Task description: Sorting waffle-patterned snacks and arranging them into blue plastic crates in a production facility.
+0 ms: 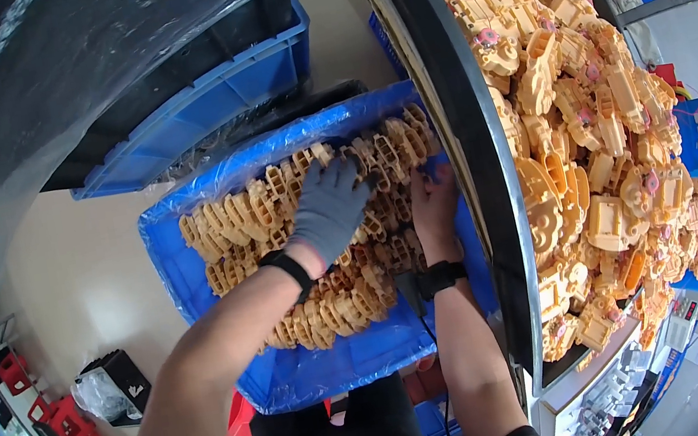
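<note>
Left hand (329,210) lies half-spread on tan parts (326,316) too many to count, right hand (435,206) half-curled beside it; I cannot tell either's hold. Beneath both, 1 blue bin (329,374) has bare room along its near edge.

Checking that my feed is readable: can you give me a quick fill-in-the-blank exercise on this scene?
The left hand wears a ____ glove.
The bin under that hand is ____.
The black tray of heaped parts stands to the person's ____.

Missing words: gray; blue; right.
</note>
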Demonstrator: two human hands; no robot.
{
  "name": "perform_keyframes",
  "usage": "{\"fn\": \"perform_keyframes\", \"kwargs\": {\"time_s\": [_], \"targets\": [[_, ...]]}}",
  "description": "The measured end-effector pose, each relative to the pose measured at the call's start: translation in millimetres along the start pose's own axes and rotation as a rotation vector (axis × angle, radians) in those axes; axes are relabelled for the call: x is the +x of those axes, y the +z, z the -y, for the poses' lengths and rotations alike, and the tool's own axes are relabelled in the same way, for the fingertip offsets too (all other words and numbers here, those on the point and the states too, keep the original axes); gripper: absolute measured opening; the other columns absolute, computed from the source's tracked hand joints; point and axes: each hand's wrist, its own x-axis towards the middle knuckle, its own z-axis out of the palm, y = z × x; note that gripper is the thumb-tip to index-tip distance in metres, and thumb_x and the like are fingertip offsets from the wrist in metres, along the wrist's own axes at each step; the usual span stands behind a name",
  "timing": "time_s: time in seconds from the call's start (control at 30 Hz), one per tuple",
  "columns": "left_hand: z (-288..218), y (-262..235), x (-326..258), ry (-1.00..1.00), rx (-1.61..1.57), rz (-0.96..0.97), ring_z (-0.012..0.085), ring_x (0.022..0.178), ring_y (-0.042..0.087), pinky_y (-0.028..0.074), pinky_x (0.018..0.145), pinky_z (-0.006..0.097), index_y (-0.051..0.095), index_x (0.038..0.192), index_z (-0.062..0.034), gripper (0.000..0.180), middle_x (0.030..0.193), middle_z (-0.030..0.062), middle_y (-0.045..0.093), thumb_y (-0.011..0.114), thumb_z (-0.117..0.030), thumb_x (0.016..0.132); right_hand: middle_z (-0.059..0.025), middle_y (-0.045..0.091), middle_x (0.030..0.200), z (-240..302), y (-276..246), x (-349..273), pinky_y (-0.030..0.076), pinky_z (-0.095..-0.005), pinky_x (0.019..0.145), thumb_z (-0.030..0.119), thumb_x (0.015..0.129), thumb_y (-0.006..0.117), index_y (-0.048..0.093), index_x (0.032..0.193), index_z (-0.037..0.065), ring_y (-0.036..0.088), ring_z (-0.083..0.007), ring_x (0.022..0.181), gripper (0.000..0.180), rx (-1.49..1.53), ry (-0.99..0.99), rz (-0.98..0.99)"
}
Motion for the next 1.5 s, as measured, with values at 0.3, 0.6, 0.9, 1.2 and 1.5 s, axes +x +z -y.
{"fn": "perform_keyframes", "kwargs": {"time_s": [0.3,0.6,0.9,1.2,1.5], "targets": [[14,-20,-153,-0.174,-0.519,-0.197,0.0383,0.121,0.045,0.037,0.102,0.047,0.05,0.133,-0.0115,0.052,0.135,0.0211,0.044,0.063,-0.029,0.086,-0.0125,0.015,0.156,-2,43,6,0.024,-0.0419,0.114,0.049,0.097,0.048,0.013,0.152,0.01,0.024,-0.0303,0.141,0.076,0.685,0.538,0.317],[-7,16,-229,-0.233,-0.675,-0.069,0.0376,0.118,0.049,0.04,0.098,0.047,0.054,0.129,-0.0109,0.05,0.127,0.0181,0.053,0.061,-0.032,0.084,-0.011,0.044,0.134,-27,63,-43,0.041,-0.0409,0.098,0.047,0.098,0.046,0.032,0.145,0.011,0.05,-0.0256,0.114,0.061,0.446,0.648,0.342],[-6,51,-139,-0.041,-0.415,-0.114,0.0331,0.128,0.041,0.031,0.107,0.048,0.052,0.131,-0.0146,0.049,0.133,0.0151,0.049,0.062,-0.027,0.085,-0.0098,0.054,0.108,-23,98,-57,0.046,-0.035,0.079,0.041,0.098,0.045,0.031,0.134,0.008,0.055,-0.021,0.09,0.051,0.478,0.616,0.353],[-6,67,-86,-0.119,-0.207,-0.093,0.027,0.127,0.045,0.027,0.108,0.049,0.062,0.115,-0.0202,0.029,0.131,0.0054,0.053,0.055,-0.017,0.087,-0.0026,0.048,0.086,-27,97,-60,0.041,-0.0359,0.066,0.047,0.096,0.048,0.041,0.118,0.014,0.047,-0.0178,0.072,0.04,0.44,0.619,0.431],[-7,-15,-152,-0.015,-0.655,-0.324,0.0345,0.117,0.049,0.039,0.1,0.044,0.058,0.12,-0.009,0.041,0.122,0.016,0.055,0.067,-0.026,0.083,-0.0124,0.055,0.127,37,-42,-173,0.041,-0.0314,0.098,0.04,0.095,0.056,0.042,0.136,0.002,0.051,-0.0192,0.117,0.058,0.357,-0.024,0.363]]}}
